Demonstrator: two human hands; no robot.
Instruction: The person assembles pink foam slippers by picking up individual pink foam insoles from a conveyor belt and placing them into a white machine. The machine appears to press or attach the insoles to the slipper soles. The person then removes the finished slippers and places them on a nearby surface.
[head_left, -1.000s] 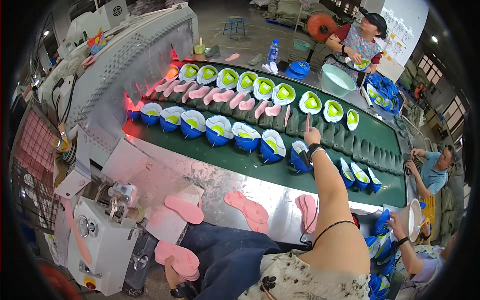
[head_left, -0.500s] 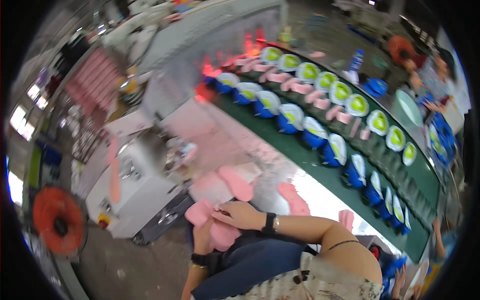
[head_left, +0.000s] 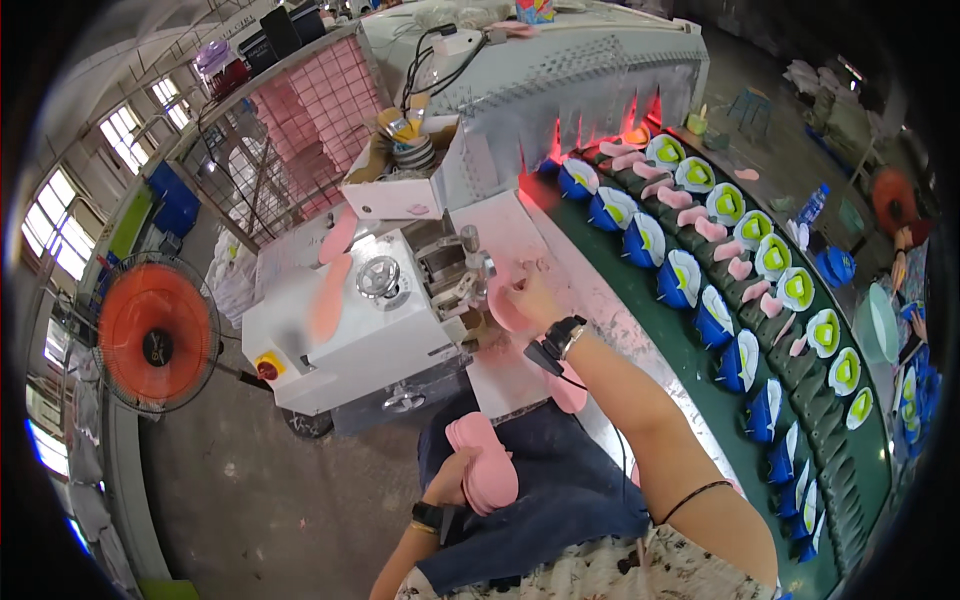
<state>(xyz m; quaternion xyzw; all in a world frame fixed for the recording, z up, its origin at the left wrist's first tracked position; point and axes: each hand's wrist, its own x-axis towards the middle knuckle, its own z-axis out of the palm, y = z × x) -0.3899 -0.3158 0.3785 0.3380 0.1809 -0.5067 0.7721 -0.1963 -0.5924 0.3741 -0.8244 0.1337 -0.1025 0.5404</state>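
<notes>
My left hand (head_left: 452, 482) is closed round a stack of pink insoles (head_left: 488, 468), held over my lap on dark blue cloth. My right hand (head_left: 538, 302) reaches forward to the working head of a white machine (head_left: 370, 320) with a silver handwheel. Its fingers pinch a single pink insole (head_left: 506, 306) beside the metal parts of that head. Another pink insole (head_left: 568, 394) lies on the work table, below my right wrist and partly hidden by it.
Right of the table, a green conveyor (head_left: 690, 345) carries rows of blue-and-white shoe uppers and pink pieces. A box (head_left: 400, 190) of tools stands behind the machine. An orange fan (head_left: 158, 335) stands at left. Another person's hand (head_left: 905, 240) shows at far right.
My right hand has left the stack in my left hand and moved forward to the machine with one insole. The left hand keeps the stack over my lap. The view has shifted.
</notes>
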